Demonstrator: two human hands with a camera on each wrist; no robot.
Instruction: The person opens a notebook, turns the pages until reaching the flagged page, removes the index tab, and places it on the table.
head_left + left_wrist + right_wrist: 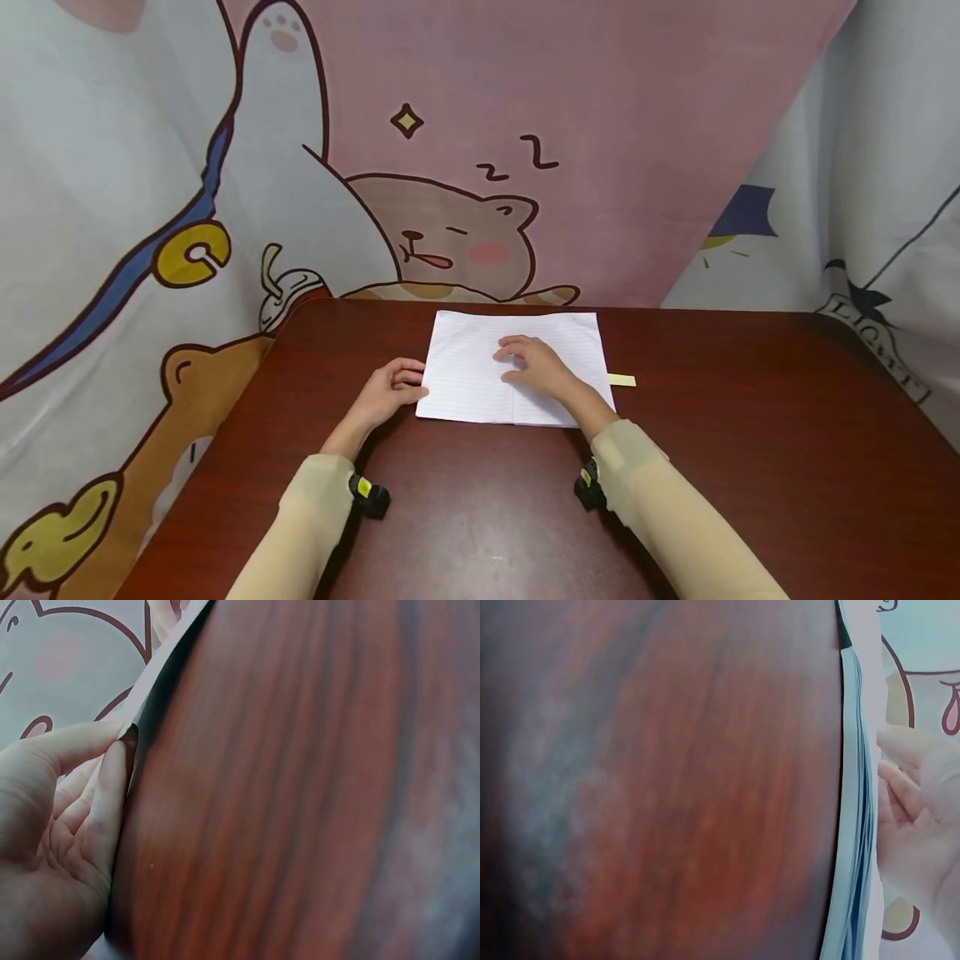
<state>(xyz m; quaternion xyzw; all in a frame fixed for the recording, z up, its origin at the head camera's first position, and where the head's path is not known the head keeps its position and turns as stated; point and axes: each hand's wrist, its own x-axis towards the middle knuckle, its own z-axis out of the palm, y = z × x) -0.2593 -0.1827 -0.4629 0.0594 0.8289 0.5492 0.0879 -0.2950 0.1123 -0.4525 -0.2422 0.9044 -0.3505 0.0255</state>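
An open notebook [468, 358] with white lined pages lies on the brown table, its centre fold right of the middle. At its left edge my left hand [382, 396] pinches the edge; in the left wrist view the thumb and a finger of that hand [60, 802] meet at the paper. Over the right part of the notebook is my right hand [536, 367], its fingers loosely bent and touching or just above the page. A stack of page edges [859, 802] shows beside the right hand [919, 817] in the right wrist view.
A pale yellow strip [622, 380] sticks out from the notebook's right side. The dark brown wooden table [750, 400] reaches back to a cartoon-printed cloth [600, 150]. Black wrist cameras [369, 497] sit at both sleeve cuffs.
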